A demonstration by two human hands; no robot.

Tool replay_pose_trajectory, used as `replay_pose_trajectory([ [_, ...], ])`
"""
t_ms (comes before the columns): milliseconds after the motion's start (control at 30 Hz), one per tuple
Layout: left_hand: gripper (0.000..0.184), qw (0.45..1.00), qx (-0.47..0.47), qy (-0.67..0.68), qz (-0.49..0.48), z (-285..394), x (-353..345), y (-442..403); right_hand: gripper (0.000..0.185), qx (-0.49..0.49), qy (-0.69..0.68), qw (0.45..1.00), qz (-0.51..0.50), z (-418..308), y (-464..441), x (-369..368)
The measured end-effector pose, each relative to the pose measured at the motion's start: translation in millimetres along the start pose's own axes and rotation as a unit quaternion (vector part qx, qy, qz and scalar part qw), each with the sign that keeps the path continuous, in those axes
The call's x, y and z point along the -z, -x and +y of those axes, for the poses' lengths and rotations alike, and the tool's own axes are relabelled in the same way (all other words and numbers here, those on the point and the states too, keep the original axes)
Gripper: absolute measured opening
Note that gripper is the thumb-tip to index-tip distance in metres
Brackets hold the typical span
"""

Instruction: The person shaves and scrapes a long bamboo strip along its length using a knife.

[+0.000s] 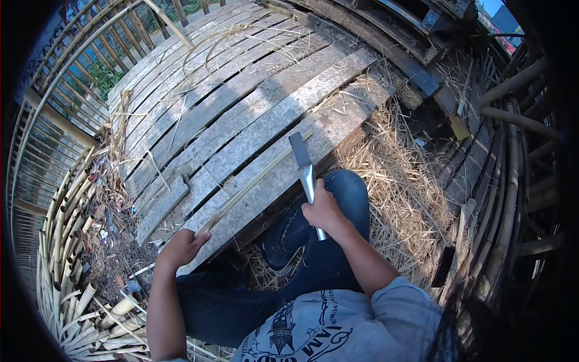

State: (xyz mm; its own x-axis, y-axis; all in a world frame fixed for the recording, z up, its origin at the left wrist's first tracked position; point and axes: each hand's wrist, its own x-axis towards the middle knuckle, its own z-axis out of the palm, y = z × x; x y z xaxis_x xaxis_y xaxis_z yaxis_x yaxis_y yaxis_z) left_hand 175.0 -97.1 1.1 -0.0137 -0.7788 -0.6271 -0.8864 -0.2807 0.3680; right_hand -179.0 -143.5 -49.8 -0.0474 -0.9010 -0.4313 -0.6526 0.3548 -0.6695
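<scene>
My right hand (pixel 324 208) is closed around the shiny metal handle of a broad-bladed knife (pixel 300 151), whose dark, squared blade points up and away over the plank platform (pixel 259 136). The blade lies close to the far end of a thin bamboo strip (pixel 256 181); whether they touch is unclear. That strip runs diagonally along the near planks toward my left hand (pixel 181 248). Thumb and fingers of my left hand are pinched at the strip's near end, by the platform's front left edge. A short loose board (pixel 163 208) lies on the planks beyond my left hand.
Cut bamboo poles (pixel 120 304) are stacked at the left, below a bamboo fence (pixel 54 127). Straw and shavings (pixel 392 181) cover the ground at right. Dark timbers (pixel 416 66) stand at the upper right. Thin strips (pixel 241 30) lie on the platform's far part.
</scene>
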Motion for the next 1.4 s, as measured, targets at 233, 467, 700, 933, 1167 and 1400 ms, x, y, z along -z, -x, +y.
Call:
replay_pose_trajectory([
  [233, 0.064, 0.996, 0.063, 0.014, -0.054, -1, 7, -7, 0.042, 0.001, 0.089, 0.996, -0.029, -12, -11, 41],
  [467, 0.065, 0.996, 0.081, 0.005, -0.045, -14, 4, -6, 0.043, 0.024, 0.105, 0.994, -0.029, -10, -15, 41],
  [700, 0.070, 0.997, 0.063, -0.003, -0.054, -17, 5, -12, 0.049, 0.018, 0.111, 0.992, -0.057, -11, -18, 55],
  [933, 0.069, 0.990, 0.104, 0.008, -0.090, -11, 18, -7, 0.047, 0.051, 0.130, 0.989, -0.055, -12, -18, 54],
  [1167, 0.068, 0.987, 0.118, 0.024, -0.110, -12, 17, -9, 0.048, 0.044, 0.150, 0.986, -0.054, -15, -17, 49],
  [1400, 0.069, 0.993, 0.077, 0.007, -0.087, -12, 0, -17, 0.045, 0.053, 0.105, 0.981, -0.155, -16, -2, 27],
])
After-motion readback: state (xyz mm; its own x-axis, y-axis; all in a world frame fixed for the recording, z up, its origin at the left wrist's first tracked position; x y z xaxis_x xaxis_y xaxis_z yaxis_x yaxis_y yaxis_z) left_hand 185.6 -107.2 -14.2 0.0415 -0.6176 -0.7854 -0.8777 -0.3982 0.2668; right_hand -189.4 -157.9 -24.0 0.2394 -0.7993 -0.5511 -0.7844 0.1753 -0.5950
